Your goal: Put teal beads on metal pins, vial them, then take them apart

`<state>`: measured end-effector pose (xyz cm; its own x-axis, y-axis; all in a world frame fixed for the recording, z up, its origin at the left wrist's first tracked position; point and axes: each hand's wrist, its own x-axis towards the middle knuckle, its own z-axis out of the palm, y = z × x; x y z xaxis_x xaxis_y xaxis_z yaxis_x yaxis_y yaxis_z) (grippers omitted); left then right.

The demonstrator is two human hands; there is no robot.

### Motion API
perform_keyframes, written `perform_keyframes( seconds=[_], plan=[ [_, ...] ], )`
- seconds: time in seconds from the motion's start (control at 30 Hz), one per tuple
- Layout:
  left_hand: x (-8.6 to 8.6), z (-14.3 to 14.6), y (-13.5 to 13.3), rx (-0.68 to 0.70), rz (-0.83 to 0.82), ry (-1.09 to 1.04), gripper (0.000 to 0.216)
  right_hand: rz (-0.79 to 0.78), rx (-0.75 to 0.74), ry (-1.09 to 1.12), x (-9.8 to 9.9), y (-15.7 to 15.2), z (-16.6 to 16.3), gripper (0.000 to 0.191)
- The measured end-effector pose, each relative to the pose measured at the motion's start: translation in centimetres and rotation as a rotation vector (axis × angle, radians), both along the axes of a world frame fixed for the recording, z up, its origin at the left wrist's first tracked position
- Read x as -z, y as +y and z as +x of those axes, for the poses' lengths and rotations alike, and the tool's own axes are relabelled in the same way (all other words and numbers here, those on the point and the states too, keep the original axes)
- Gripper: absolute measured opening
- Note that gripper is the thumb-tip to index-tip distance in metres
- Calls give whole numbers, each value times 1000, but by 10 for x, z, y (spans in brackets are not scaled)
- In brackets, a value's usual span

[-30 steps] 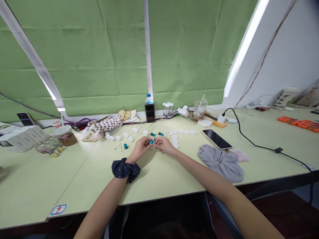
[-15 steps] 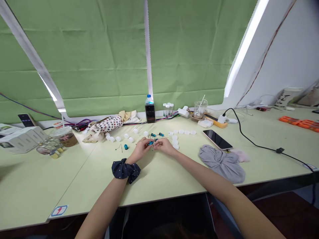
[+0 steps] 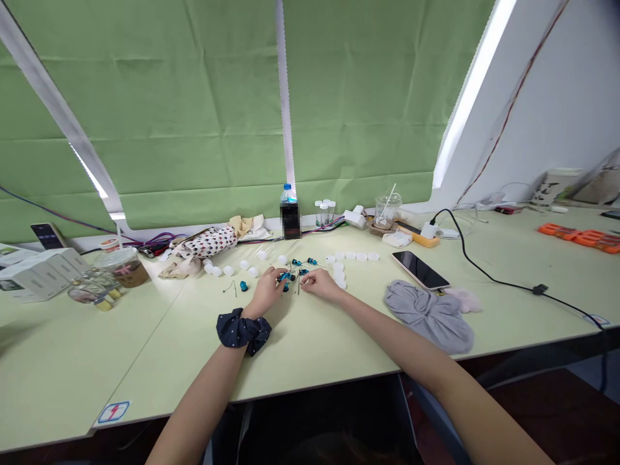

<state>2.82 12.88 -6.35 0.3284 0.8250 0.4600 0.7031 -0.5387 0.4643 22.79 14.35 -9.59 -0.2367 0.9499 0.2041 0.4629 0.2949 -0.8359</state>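
Note:
My left hand (image 3: 268,292), with a dark dotted scrunchie (image 3: 243,331) round its wrist, is closed on a small teal-blue part (image 3: 285,276) at its fingertips. My right hand (image 3: 320,285) is just to the right, fingers pinched together; whatever they hold is too small to make out. Between the hands stands or lies a thin dark metal piece (image 3: 298,284). More teal-blue parts with thin metal stems (image 3: 314,262) lie just beyond the fingers. A single teal-blue piece (image 3: 243,285) sits left of my left hand, beside thin bent wires (image 3: 230,288).
White caps (image 3: 357,256) lie in rows behind and beside the hands. Capped clear vials (image 3: 324,213) and a bottle (image 3: 291,216) stand at the back. To the right are a phone (image 3: 420,270), a grey cloth bow (image 3: 429,315) and a black cable (image 3: 489,274); drink cups stand at both sides.
My hands have moved slightly apart, uncovering more of the teal-blue part at my left fingertips and the thin metal piece between them. The view has shifted a little.

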Motion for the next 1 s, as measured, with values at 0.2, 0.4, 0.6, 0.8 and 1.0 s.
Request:
perform_keyframes(
  seconds=[0.2,0.4,0.6,0.8,1.0],
  plan=[
    [9,-12,10,-167,73,91,26,110,36,-102,1,-1,-4,11],
    [15,-15,13,-254,-18,153,22,175,84,-16,1,4,-17,11],
    [18,-15,16,-227,-75,94,22,124,73,-260,-16,17,-40,15],
    [16,-14,15,-243,-79,98,17,60,177,-435,-20,21,-52,7],
    [15,-10,13,-301,28,77,24,135,193,-328,-7,17,-42,9]
  ],
)
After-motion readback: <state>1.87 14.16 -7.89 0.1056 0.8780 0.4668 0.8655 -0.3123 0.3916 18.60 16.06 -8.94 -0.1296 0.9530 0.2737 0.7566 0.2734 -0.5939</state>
